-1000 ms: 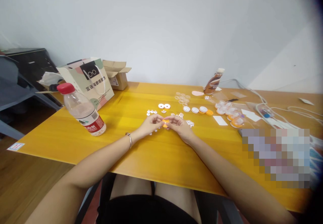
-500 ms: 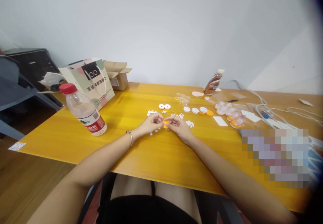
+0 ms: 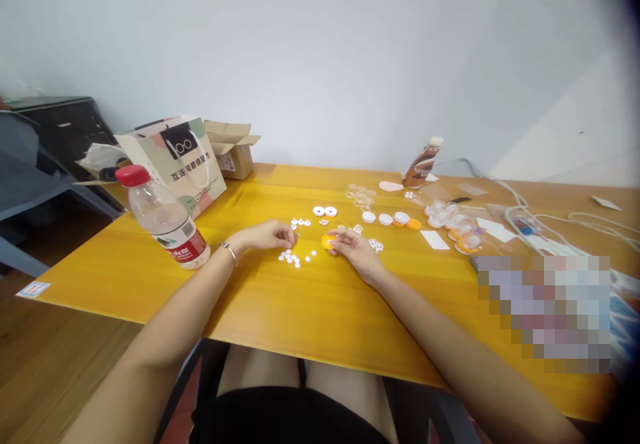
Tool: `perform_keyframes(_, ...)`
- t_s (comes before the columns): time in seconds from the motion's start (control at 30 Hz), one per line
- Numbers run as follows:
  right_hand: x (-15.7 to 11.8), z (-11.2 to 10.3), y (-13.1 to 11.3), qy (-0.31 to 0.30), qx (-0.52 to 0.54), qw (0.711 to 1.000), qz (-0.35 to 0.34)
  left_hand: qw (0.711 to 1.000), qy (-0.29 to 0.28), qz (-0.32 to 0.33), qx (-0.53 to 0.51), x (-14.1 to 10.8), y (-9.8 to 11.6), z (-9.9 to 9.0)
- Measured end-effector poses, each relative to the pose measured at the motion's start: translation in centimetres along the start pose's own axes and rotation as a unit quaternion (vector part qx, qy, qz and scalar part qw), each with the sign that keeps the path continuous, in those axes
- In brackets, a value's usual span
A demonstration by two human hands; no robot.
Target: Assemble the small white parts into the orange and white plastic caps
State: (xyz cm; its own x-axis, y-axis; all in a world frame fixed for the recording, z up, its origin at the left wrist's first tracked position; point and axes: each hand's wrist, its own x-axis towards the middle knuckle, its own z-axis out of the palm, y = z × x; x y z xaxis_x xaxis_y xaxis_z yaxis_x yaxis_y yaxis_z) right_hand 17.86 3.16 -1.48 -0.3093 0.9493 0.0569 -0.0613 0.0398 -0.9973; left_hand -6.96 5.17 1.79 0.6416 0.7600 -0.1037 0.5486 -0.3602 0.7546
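Observation:
Between the thumb and fingers of my right hand is an orange round piece, held just above the table. My left hand is to its left, fingertips pinched together near the small white pointed pieces; whatever they hold is too small to make out. Several small white discs lie just below my left fingers. Beyond the hands sit two white rings. White patterned pieces lie beside my right hand, partly behind it.
White and orange round cases, clear rings, white cards and a brown drink bottle stand or lie to the right. At left are a red-capped bottle, a paper bag and a cardboard box.
My left hand has let go of the orange piece and moved left, uncovering the white discs. My right hand still holds the piece in nearly the same place.

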Motion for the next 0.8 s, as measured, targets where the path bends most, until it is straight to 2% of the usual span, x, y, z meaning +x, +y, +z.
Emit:
perform_keyframes(0.13,-0.1,-0.1,0.1,-0.011,-0.01,1.0,0.006,0.999,-0.023,-0.014,0.033,-0.4,-0.3,-0.4)
perform_keyframes(0.3,0.0,-0.1,0.2,-0.022,-0.01,1.0,0.016,0.999,0.001,-0.015,0.04,0.0,-0.3,0.3)
perform_keyframes(0.5,-0.1,-0.1,0.0,-0.028,-0.043,0.999,0.016,0.997,0.065,-0.015,0.044,0.7,-0.5,1.2)
perform_keyframes(0.8,-0.2,0.1,-0.3,-0.032,-0.079,0.996,0.006,0.993,0.052,-0.02,0.101,0.5,0.3,1.3)
